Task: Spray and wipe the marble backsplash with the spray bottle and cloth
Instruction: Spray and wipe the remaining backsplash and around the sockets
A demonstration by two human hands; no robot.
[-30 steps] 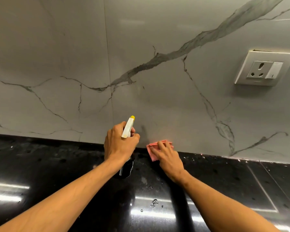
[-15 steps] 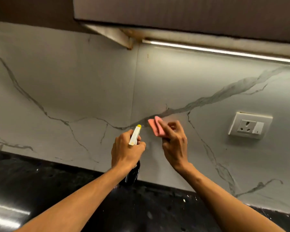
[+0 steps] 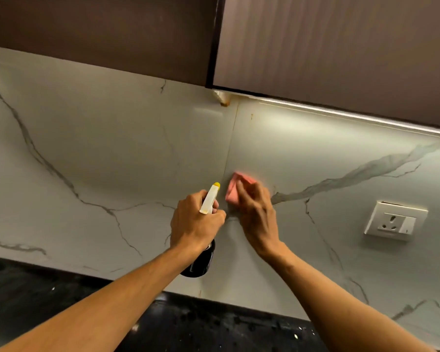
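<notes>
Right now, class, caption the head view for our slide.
Left hand grips the spray bottle while right hand presses pink cloth against marble backsplash.

the right hand [image 3: 258,214] has slid the pink cloth [image 3: 235,190] higher up the backsplash [image 3: 112,161].

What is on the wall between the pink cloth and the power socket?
In the head view, apart from the right hand pressing the pink cloth, only bare marble backsplash crossed by grey veins reaches the power socket.
</notes>
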